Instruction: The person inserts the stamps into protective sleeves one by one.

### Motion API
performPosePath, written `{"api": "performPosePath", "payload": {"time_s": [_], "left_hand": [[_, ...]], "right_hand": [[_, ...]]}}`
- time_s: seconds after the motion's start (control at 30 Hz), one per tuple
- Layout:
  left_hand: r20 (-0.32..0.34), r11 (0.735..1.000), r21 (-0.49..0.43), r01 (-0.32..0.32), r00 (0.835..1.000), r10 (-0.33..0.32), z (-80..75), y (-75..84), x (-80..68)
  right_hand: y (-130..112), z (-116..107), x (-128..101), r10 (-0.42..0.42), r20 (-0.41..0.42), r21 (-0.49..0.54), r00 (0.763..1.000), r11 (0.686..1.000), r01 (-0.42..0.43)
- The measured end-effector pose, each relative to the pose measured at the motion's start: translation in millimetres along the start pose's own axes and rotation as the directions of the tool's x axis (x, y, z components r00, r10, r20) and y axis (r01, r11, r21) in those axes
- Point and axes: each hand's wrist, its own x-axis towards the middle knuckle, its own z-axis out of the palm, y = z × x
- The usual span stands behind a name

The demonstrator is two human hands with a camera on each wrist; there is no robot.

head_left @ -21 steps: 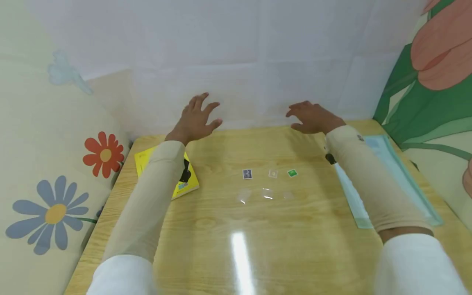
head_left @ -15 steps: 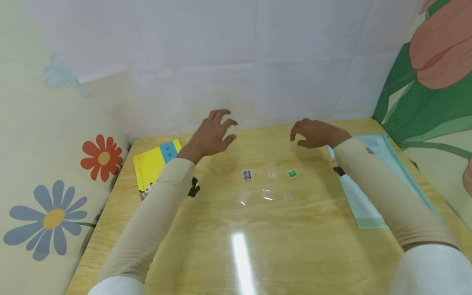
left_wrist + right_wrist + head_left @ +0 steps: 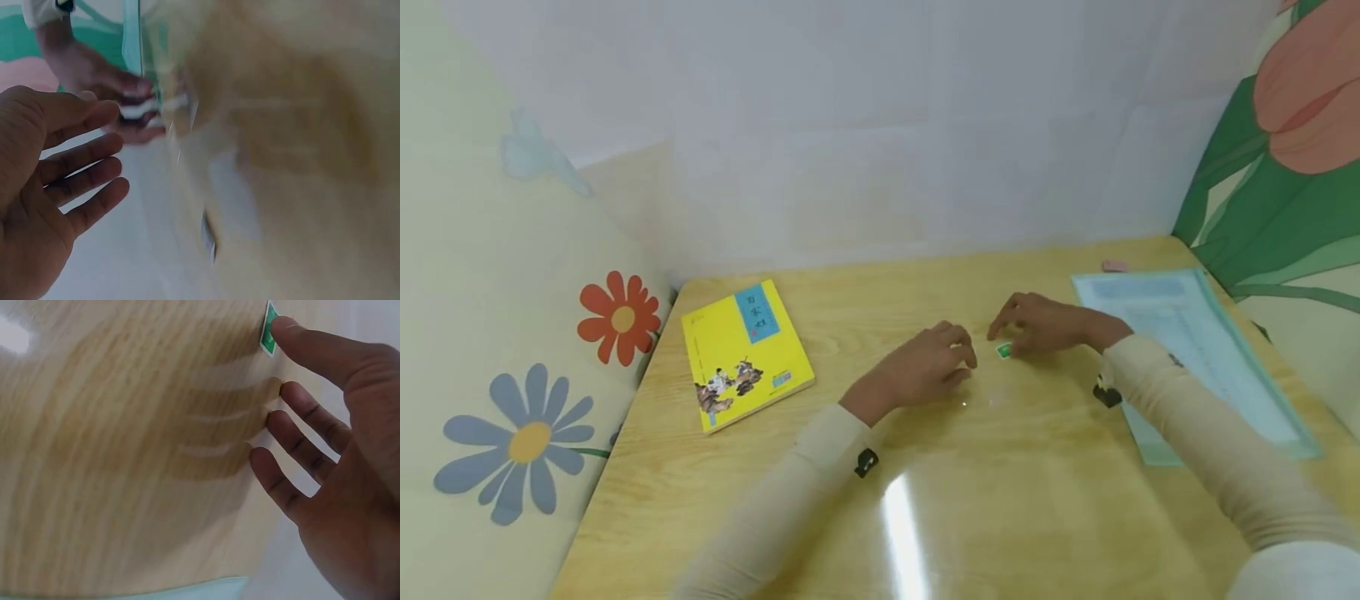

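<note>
My right hand [image 3: 1041, 323] is at the small green stamp with a white border [image 3: 1004, 351]. In the right wrist view its thumb tip lies at the edge of the green stamp [image 3: 269, 330], and the other fingers are loosely bent with nothing between them. My left hand [image 3: 925, 367] hovers over the table to the left, fingers relaxed and apart, holding nothing. It hides the other two stamps from the head camera. A dark stamp [image 3: 208, 237] shows in the left wrist view. Near the left fingertips lies a small clear plastic piece [image 3: 997, 398], faint against the wood.
A yellow book [image 3: 748, 354] lies at the left of the wooden table [image 3: 1000, 500]. At the right is a pale teal folder or sheet [image 3: 1210, 367], with a small pink block [image 3: 1115, 266] behind it. A white wall covering [image 3: 865, 125] borders the back.
Both hands have come down and toward the person. The left has also moved right, over the row of stamps; the right has reached the green stamp. The yellow book is now fully uncovered.
</note>
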Motion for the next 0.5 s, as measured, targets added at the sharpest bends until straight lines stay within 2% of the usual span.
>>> {"api": "performPosePath", "payload": {"time_s": [0.13,0.2,0.37,0.5], "left_hand": [[0.055,0.999,-0.014,0.045,0.998,-0.044,19.2,19.3,8.9],[0.095,0.993,-0.032,0.117,0.989,-0.113,28.4,29.2,12.4],[0.141,0.953,-0.016,0.304,0.944,-0.299,41.5,52.3,21.2],[0.142,0.932,0.062,0.357,0.921,-0.362,43.3,64.4,29.3]], "right_hand": [[5.8,0.8,-0.6,-0.001,-0.047,-0.006,0.999,1.0,0.001],[9.6,2.4,-0.3,-0.012,-0.056,-0.01,0.998,1.0,0.011],[15.0,7.4,0.7,-0.028,-0.055,-0.004,0.998,1.0,0.028],[15.2,10.0,0.4,-0.043,-0.056,-0.019,0.998,0.999,0.042]]}}
